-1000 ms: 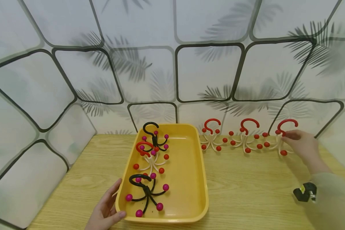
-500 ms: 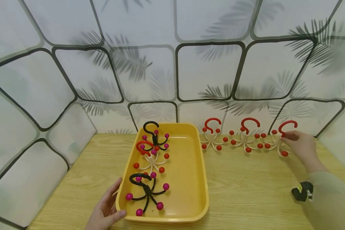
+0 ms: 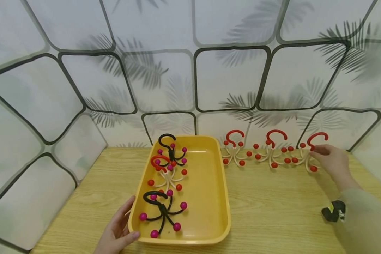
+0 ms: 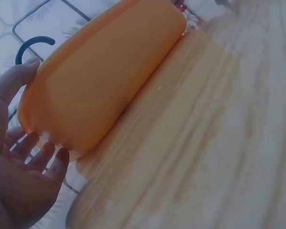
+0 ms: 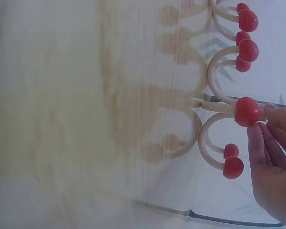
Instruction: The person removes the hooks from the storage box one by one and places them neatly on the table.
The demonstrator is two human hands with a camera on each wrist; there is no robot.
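Between thumb and fingertips my right hand pinches the stem of a white octopus-shaped hook hanger, red at its hook and ball tips. This hanger stands upright on the table; the right wrist view shows its arms reaching the tabletop. At the near left corner of a yellow tray, my left hand holds on, thumb at the rim and fingers against the outer wall. Along the tray's left side are a black hanger with magenta balls, a white-and-red hanger and another black hanger.
Two more white-and-red hangers, one beside the tray and one farther right, line up by the patterned wall. All of this is on a wood-grain table. A black strap mount sits at my right wrist.
Since a second ago, the right hand has shifted slightly left, and the hanger it pinches has turned a little. The left hand and tray keep their places.
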